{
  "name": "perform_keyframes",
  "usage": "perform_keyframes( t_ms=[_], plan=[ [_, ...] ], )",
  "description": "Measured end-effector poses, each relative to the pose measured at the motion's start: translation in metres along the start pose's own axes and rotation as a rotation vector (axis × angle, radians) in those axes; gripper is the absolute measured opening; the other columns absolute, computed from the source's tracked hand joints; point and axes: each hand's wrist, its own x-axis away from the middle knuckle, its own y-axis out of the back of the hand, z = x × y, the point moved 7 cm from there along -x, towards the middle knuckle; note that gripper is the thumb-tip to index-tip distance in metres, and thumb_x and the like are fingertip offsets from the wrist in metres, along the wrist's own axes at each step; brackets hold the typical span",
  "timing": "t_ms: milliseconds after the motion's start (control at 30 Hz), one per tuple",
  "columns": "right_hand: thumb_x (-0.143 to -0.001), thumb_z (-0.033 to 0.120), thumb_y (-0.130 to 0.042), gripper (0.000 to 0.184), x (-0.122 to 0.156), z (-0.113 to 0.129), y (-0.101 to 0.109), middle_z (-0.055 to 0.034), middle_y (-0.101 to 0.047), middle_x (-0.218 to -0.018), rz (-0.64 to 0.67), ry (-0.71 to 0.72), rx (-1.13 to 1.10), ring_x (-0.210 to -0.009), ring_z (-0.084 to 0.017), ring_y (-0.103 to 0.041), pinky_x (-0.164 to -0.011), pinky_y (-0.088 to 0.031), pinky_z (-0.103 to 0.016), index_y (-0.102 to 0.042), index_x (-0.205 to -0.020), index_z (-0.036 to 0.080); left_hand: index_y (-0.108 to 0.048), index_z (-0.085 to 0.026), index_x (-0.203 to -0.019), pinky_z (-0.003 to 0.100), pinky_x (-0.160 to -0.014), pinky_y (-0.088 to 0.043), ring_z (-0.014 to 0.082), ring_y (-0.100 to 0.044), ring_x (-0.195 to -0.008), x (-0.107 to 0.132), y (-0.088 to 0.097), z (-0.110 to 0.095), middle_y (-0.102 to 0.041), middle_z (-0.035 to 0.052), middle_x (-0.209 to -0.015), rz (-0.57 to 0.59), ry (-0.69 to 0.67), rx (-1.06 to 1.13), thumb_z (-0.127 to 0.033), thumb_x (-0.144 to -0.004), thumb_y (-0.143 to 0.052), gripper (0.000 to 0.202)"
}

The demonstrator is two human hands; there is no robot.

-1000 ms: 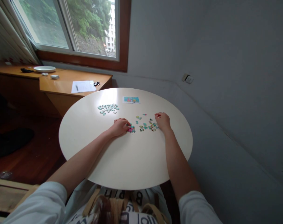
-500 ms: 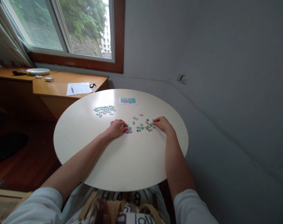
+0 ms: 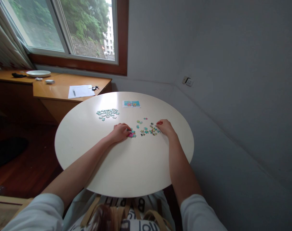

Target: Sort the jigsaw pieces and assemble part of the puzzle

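Both my arms reach across a round white table (image 3: 126, 166). My left hand (image 3: 120, 132) rests knuckles up, fingers curled, its fingertips on a small joined pink and blue puzzle cluster (image 3: 131, 134). My right hand (image 3: 165, 127) lies at the right end of several loose coloured puzzle pieces (image 3: 148, 129), fingers curled down onto them. What either hand pinches is too small to make out. A separate pile of pale blue pieces (image 3: 107, 113) lies farther left, and a small reference picture (image 3: 131, 104) lies near the far edge.
A wooden desk (image 3: 61, 91) under the window holds a sheet of paper (image 3: 80, 91), keys, a white plate (image 3: 38, 73) and small items. Grey walls close in on the right, with a socket (image 3: 187, 81). Dark wooden floor lies to the left.
My head has turned slightly right, shifting the scene left. My right hand has slid a little left into the loose pieces. My left hand has stayed on the pink cluster.
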Motion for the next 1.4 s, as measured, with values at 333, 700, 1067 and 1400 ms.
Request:
perform_keyframes(
  t_ms=[333, 700, 1067, 1400],
  plan=[
    [-0.069, 0.017, -0.066, 0.013, 0.011, 0.035, -0.006, -0.0012, -0.063, -0.069, 0.075, 0.194, -0.100, -0.062, -0.010, -0.053, -0.059, -0.040, -0.020, -0.070, -0.081, 0.014, -0.071, -0.023, -0.087, 0.037, -0.096, -0.040, 0.0222, -0.058, -0.101, 0.000, 0.000, -0.001, -0.068, 0.0034, -0.103, 0.012, 0.021, -0.004, -0.020, -0.077, -0.053, 0.022],
    [-0.058, 0.012, -0.071, 0.020, 0.019, -0.013, 0.010, 0.0075, -0.050, -0.053, 0.446, -0.003, -0.186, -0.046, -0.006, -0.039, -0.048, -0.030, -0.021, -0.067, -0.078, 0.013, -0.071, -0.023, -0.087, 0.036, -0.095, -0.041, 0.0218, -0.058, -0.099, 0.001, 0.001, -0.001, -0.068, 0.0036, -0.102, 0.010, 0.008, 0.028, -0.022, -0.078, -0.051, 0.022],
    [-0.053, 0.010, -0.071, 0.015, 0.017, -0.008, 0.007, 0.0062, -0.053, -0.051, 0.427, -0.012, -0.281, -0.049, -0.007, -0.045, -0.049, -0.034, -0.020, -0.059, -0.061, 0.015, -0.071, -0.023, -0.085, 0.035, -0.091, -0.043, 0.0209, -0.059, -0.096, -0.001, 0.000, 0.002, -0.068, 0.0031, -0.097, -0.002, -0.013, 0.056, -0.024, -0.077, -0.052, 0.020],
    [-0.062, 0.019, -0.066, 0.009, 0.000, 0.012, 0.009, 0.0000, -0.062, -0.061, 0.026, 0.121, -0.455, -0.058, -0.011, -0.055, -0.056, -0.043, -0.021, -0.060, -0.067, 0.015, -0.071, -0.023, -0.085, 0.036, -0.092, -0.043, 0.0213, -0.058, -0.097, -0.001, -0.001, 0.002, -0.069, 0.0032, -0.098, -0.009, -0.026, 0.041, -0.024, -0.077, -0.054, 0.020]
  ],
)
